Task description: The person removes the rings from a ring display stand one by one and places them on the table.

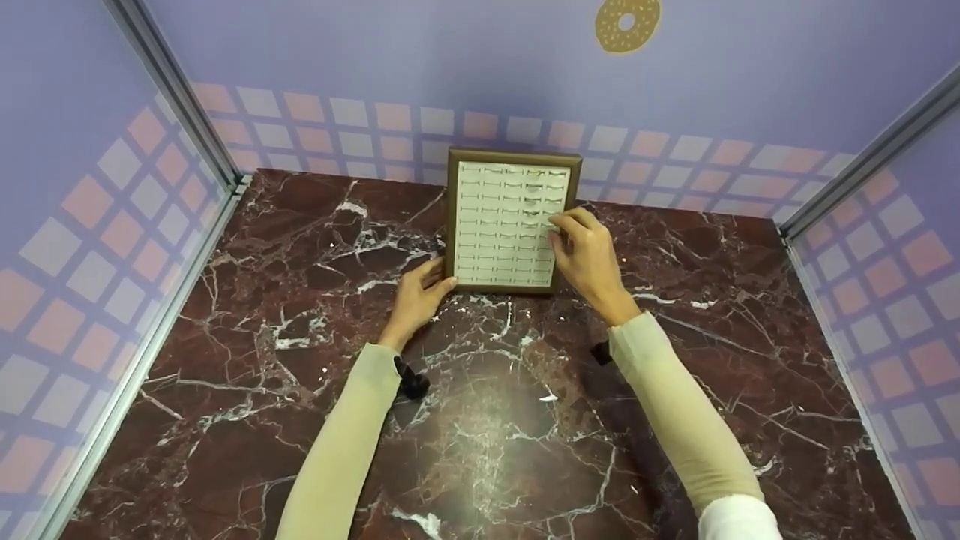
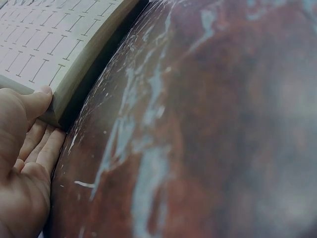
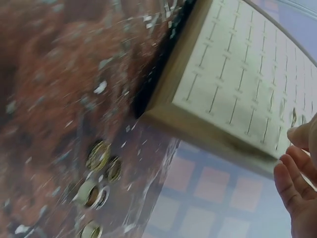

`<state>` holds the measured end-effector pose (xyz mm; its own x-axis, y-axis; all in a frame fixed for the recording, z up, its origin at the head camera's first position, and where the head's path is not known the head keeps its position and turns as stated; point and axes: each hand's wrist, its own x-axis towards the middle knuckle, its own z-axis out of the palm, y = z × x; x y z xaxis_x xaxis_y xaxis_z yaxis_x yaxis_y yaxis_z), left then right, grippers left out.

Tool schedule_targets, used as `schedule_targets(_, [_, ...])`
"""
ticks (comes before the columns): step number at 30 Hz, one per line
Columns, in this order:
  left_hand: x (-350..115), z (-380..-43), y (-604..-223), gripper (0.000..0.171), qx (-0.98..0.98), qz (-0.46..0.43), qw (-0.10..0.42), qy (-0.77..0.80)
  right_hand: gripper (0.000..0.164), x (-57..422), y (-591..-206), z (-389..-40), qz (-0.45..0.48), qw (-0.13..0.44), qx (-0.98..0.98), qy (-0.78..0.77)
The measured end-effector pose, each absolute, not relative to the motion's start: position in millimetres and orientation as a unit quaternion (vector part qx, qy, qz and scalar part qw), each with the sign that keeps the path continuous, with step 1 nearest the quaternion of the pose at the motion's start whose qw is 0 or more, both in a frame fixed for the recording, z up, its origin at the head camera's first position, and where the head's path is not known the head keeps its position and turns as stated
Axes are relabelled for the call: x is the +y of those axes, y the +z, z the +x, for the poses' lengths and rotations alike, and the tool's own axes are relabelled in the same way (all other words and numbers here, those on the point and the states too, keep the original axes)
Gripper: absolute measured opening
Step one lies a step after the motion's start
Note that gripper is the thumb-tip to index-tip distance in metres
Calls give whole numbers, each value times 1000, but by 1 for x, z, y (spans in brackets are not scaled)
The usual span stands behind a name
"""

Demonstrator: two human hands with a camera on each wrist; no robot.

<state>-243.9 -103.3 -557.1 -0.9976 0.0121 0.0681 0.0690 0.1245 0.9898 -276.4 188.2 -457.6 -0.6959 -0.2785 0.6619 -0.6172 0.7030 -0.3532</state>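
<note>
A ring display board (image 1: 452, 210) with a brown frame and a cream slotted face leans against the back wall. My left hand (image 1: 418, 298) grips its lower left corner, the thumb (image 2: 40, 100) on the front and the other fingers (image 2: 49, 148) under the edge. Bent fingers of my right hand (image 1: 592, 255) are at the right-hand column of slots, touching or very close to the face. Whether a ring is between those fingertips is hidden. Thin rings (image 3: 293, 117) sit in some slots near the upper right of the board; many lower slots hold none.
Several loose rings (image 3: 99, 154), gold and silver coloured, lie on the dark red marbled tabletop (image 1: 300, 420) by the board's right side. A purple back wall (image 1: 360, 45) with pink and white squares stands behind, and side panels (image 1: 60, 187) with metal edges flank the table.
</note>
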Motion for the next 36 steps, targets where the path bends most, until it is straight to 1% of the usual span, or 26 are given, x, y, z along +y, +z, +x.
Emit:
schedule_targets(11, [-104,-243,-557,53,-750,-38,22,-660,11,160,-453,-291,248,316,-872,279])
schedule_targets(23, [-103,-244,-556,53,-749,-37,20,-662,10,152,-453,-293,237,327,-883,238])
schedule_targets(36, [-104,-244,-558,52,-753,-40,28,-656,6,152,-451,-290,255,302,-893,218])
